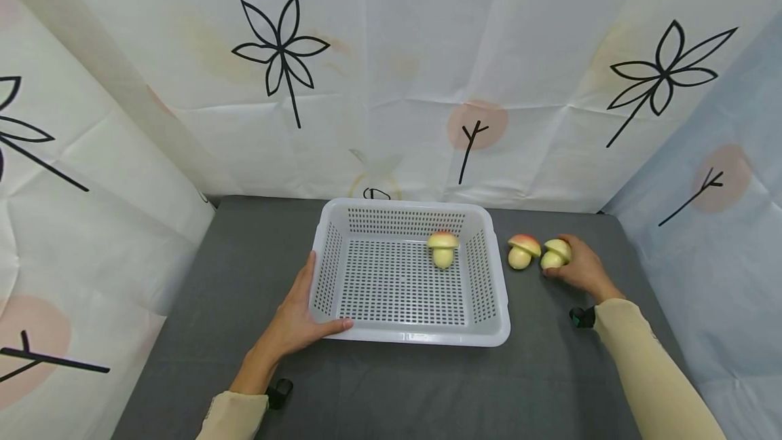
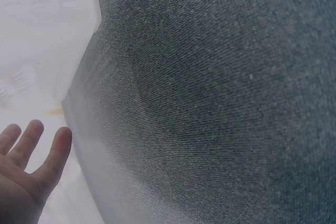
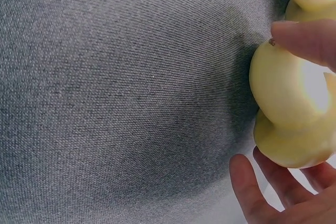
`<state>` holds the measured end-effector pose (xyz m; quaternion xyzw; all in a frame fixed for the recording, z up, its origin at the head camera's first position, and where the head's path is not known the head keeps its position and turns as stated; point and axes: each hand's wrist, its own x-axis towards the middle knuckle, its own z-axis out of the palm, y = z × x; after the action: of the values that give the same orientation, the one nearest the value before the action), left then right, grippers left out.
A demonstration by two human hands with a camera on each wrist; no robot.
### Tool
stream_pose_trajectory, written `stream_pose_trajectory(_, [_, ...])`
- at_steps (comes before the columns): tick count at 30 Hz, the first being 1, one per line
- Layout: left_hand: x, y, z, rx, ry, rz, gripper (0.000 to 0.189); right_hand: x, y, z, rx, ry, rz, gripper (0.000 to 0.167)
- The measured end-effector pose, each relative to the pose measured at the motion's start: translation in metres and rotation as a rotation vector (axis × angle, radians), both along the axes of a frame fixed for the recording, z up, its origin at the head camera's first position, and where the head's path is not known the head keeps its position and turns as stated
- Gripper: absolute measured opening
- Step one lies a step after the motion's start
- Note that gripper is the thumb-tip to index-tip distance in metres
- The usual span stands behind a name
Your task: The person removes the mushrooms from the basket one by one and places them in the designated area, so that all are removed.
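- Right hand (image 1: 583,269) is pinching a yellow mushroom (image 1: 554,254) on the right side of the counter (image 1: 391,392), its grip clamping round it with the thumb pressing at the stem and fingers curling about the cap
- Red-capped mushroom (image 1: 523,252) is lying just left of it, between it and the white basket (image 1: 421,337)
- Third mushroom (image 1: 442,250) is lying inside that basket, toward the far right, its stem pointing near
- Left hand (image 1: 296,322) is resting at the basket's near left corner, thumb lying over the near rim, fingers stretching along the left wall, its grip standing apart
- Patterned cloth (image 1: 403,53) is hanging behind the counter's far edge
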<state>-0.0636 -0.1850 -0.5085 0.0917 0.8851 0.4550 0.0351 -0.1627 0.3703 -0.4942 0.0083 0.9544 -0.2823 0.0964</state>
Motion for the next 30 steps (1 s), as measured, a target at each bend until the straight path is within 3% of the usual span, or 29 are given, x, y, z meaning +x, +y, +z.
stream_pose_trajectory(14, [0.0007,-0.0001,-0.0003,-0.001,0.001,0.005,0.139,0.0000,0.0003,0.0021,-0.004,-0.016,-0.016,0.092])
stream_pose_trajectory(30, [0.0011,0.0001,0.0008,0.021,0.002,-0.003,0.139,0.0008,0.0009,0.0014,0.002,0.008,0.024,0.087])
